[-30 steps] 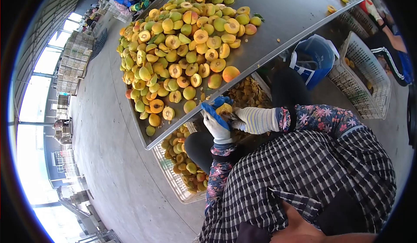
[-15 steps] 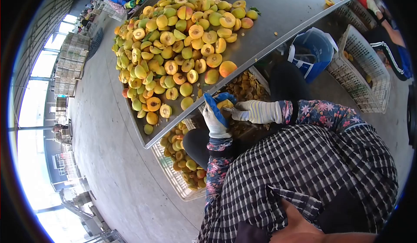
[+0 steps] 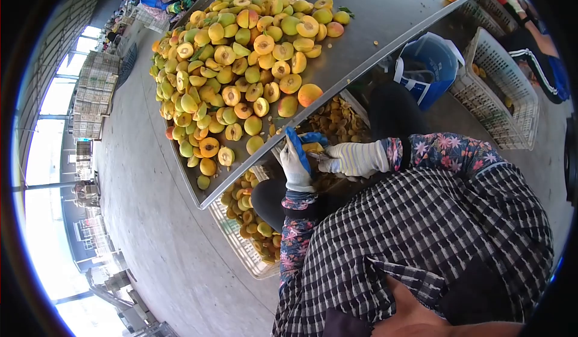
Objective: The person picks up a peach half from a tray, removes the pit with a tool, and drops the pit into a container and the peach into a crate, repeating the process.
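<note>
My left hand [image 3: 296,167], in a white glove with blue-coated fingers, is closed around a yellow peach piece [image 3: 313,148] just off the table's near edge. Beside it, my right hand [image 3: 357,159] wears a striped knit glove, its fingers wrapped round a small tool that is mostly hidden and points at the fruit. Both hands are over my lap, close together. Beyond them, a large heap of halved and whole peaches [image 3: 232,75] covers the left part of the metal table [image 3: 367,36].
Below the table edge stand a crate of peach halves [image 3: 256,222] and a container of brownish fruit scraps [image 3: 337,119]. To the right are a blue bucket [image 3: 442,66] and a white plastic crate [image 3: 506,105]. A co-worker's arm [image 3: 536,33] shows at far right.
The view has shifted slightly, so the table and heap appear a little further up and left. My hands stay together at the peach piece, with the right glove turned slightly.
</note>
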### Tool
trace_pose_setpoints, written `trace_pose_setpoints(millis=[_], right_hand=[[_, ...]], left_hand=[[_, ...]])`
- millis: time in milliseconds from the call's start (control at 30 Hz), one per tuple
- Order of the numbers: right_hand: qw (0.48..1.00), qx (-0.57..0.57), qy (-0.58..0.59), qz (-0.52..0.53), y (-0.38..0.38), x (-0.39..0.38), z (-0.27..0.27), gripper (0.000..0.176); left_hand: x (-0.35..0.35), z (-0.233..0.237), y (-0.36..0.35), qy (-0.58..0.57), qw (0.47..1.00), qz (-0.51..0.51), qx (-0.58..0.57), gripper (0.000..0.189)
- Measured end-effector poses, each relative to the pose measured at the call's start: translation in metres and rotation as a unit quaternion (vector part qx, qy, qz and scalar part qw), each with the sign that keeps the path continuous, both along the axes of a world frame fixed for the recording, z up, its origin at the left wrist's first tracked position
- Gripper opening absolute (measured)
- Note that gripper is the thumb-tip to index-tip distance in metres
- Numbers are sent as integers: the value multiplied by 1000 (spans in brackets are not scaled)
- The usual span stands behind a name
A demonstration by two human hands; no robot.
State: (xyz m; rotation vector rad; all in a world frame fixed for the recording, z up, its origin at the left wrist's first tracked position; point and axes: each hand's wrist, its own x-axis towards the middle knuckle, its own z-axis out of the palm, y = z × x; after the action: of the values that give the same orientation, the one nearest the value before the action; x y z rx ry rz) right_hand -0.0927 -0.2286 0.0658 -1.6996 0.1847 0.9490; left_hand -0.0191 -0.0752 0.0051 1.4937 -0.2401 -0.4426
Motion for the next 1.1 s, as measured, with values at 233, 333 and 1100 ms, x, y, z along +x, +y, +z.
trace_pose_setpoints(millis=[233, 333, 1100], right_hand=[[961, -42, -274, -6, 7, -7, -83, 34], [998, 33, -36, -34, 0, -6, -31, 34], [962, 206, 70, -163, 8, -26, -44, 37]], left_hand=[[6, -10, -2, 94, 995, -10, 13, 64], [3, -6, -3, 118, 993, -28, 3, 66], [-13, -37, -8, 281, 937, 79, -194, 60]])
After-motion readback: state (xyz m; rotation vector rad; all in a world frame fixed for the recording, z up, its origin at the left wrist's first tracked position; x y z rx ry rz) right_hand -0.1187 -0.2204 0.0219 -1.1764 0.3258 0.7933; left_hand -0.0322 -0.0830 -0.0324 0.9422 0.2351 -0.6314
